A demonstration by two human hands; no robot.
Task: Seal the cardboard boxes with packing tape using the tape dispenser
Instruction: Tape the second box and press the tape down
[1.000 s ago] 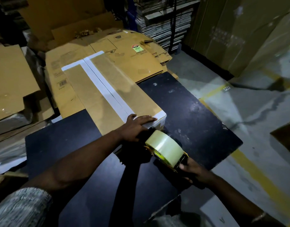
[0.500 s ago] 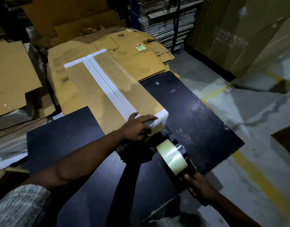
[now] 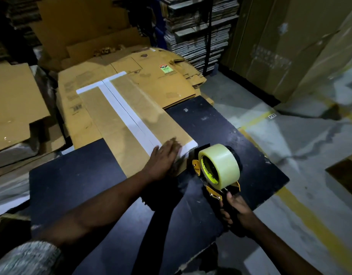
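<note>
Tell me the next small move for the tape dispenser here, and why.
Probably bring the tape dispenser over to the box's near end at the centre seam. The right hand holds it just off the box's corner, while the left hand lies flat on that end, steadying it.

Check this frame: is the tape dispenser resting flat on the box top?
No, the tape dispenser sits off the box's near end over the black table, gripped by the right hand.

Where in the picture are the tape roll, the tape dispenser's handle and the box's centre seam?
tape roll (image 3: 223,162): head view, on its clear outer band.
tape dispenser's handle (image 3: 229,208): head view, black part inside the right hand's hold.
box's centre seam (image 3: 124,112): head view, midway along the white strip.
</note>
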